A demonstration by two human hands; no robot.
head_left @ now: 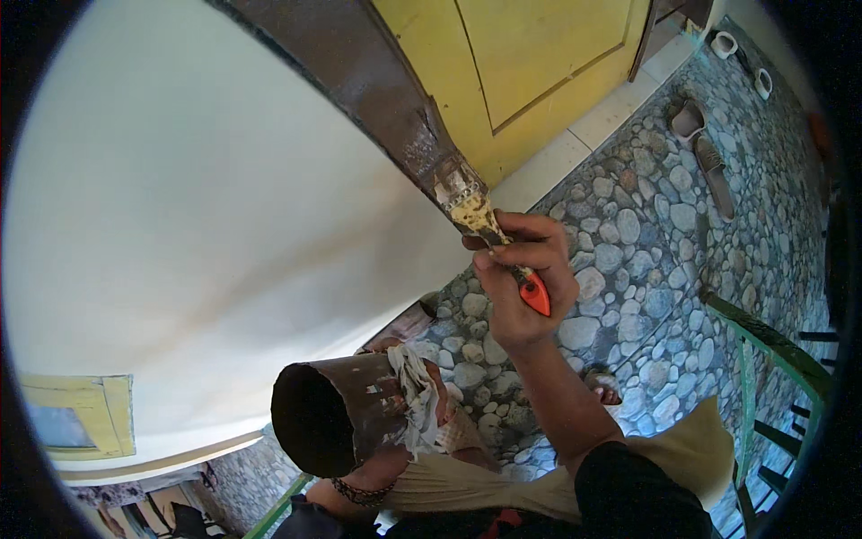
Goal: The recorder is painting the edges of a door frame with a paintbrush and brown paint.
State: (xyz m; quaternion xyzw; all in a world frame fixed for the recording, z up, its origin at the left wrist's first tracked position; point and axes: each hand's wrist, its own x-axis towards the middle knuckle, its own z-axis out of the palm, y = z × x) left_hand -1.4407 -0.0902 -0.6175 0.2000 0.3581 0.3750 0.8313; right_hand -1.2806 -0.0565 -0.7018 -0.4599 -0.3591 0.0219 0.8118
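In my right hand [534, 278], a paintbrush [473, 212] with a red-tipped handle is gripped between thumb and fingers. Its paint-stained ferrule and bristles touch the low part of a brown door frame [346, 67]. Wet-looking streaks shine on the wood just above the bristles. My left hand [381, 463] holds a brown-smeared cylindrical can [366, 400] tilted on its side, its dark mouth facing left; the inside is too dark to make out. A crumpled whitish rag [415, 400] hangs between the can and my left fingers.
A yellow door panel [539, 54] stands beside the frame, a white wall [180, 180] to the left. Pebble-patterned floor [628, 234] spreads right, with brown shoes [709, 162] and pale shoes [724, 45] on it. Green metal railing [772, 341] is at right. My bare foot [603, 388] shows below.
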